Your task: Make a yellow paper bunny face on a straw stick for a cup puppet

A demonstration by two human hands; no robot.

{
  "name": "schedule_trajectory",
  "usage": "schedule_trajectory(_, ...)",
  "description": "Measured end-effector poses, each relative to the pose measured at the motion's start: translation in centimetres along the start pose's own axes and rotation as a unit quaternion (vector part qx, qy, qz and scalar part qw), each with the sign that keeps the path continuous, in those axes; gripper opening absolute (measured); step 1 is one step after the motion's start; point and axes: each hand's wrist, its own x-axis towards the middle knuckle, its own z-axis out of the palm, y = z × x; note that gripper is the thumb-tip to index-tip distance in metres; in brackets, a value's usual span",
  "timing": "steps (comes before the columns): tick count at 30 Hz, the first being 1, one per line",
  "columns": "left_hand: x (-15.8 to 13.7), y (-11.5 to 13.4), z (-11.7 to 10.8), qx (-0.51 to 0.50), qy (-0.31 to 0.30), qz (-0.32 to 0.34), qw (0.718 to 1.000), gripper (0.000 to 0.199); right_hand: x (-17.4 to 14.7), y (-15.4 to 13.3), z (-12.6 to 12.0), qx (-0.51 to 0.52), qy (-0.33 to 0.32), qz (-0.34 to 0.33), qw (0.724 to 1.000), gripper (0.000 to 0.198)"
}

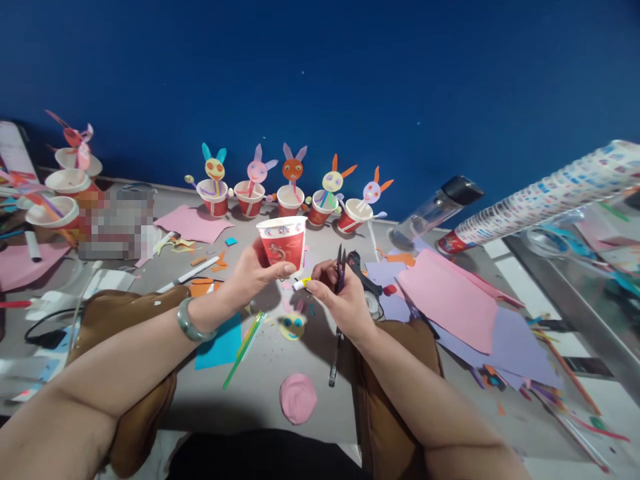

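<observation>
My left hand (257,267) grips a red and white paper cup (283,243) upright above the table, thumb across its front. In my right hand (343,300) are scissors (341,260), their blades pointing up, and a small white-and-yellow piece (302,283) pinched at the fingertips near the cup's base. I cannot tell what that piece is. Below the hands lie a yellow paper face with blue eyes (292,327), a pink paper disc (299,399), green and yellow strips (245,347) and a pen (334,360).
Several red cups with paper rabbits (293,197) line the blue wall. More cups (55,212) stand at left. To the right are a clear bottle (435,210), a long leaning cup stack (540,197), a glue gun (356,267) and pink paper sheets (447,300).
</observation>
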Motion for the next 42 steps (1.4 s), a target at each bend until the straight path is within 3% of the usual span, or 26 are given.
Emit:
schedule_trajectory(3, -0.1, -0.2, 0.4, 0.007, -0.013, 0.012, 1.0, 0.048, -0.1, 0.3, 0.1, 0.002, -0.026, 0.02, 0.999, 0.046)
schedule_trajectory(7, -0.6, -1.5, 0.6, 0.031, -0.056, -0.002, 0.998, 0.06, -0.2, 0.9, 0.2, -0.036, -0.027, -0.019, 0.999, 0.056)
schedule_trajectory(13, -1.0, -2.4, 0.7, 0.03, -0.114, -0.041, 0.992, 0.064, -0.1, 1.1, 0.2, -0.056, -0.016, -0.049, 0.997, 0.053)
schedule_trajectory(18, -0.6, -1.3, -0.3, 0.071, -0.075, 0.047, 0.994, 0.082, 0.2, 1.2, 0.0, 0.028, -0.068, -0.002, 0.997, 0.055)
schedule_trajectory(22, 0.0, 0.3, -1.5, 0.161, -0.102, 0.123, 0.974, 0.055, 0.2, 0.9, 0.1, 0.085, -0.095, 0.029, 0.991, 0.055)
schedule_trajectory(26, 0.5, 1.3, -2.6, 0.226, -0.112, 0.165, 0.954, 0.036, 0.2, 0.6, 0.2, 0.099, -0.082, 0.052, 0.99, 0.058)
schedule_trajectory(31, 0.9, 2.0, -3.1, 0.284, -0.064, 0.13, 0.948, 0.025, 0.2, 0.3, 0.1, 0.106, -0.064, 0.088, 0.988, 0.067)
schedule_trajectory(36, 1.0, 2.5, -3.2, 0.214, -0.116, 0.045, 0.969, 0.03, 0.1, 0.1, 0.3, 0.123, -0.079, 0.11, 0.983, 0.068)
schedule_trajectory(42, 1.0, 2.6, -3.3, 0.203, -0.156, -0.025, 0.966, 0.031, 0.2, 0.1, 0.5, 0.11, -0.084, 0.087, 0.987, 0.064)
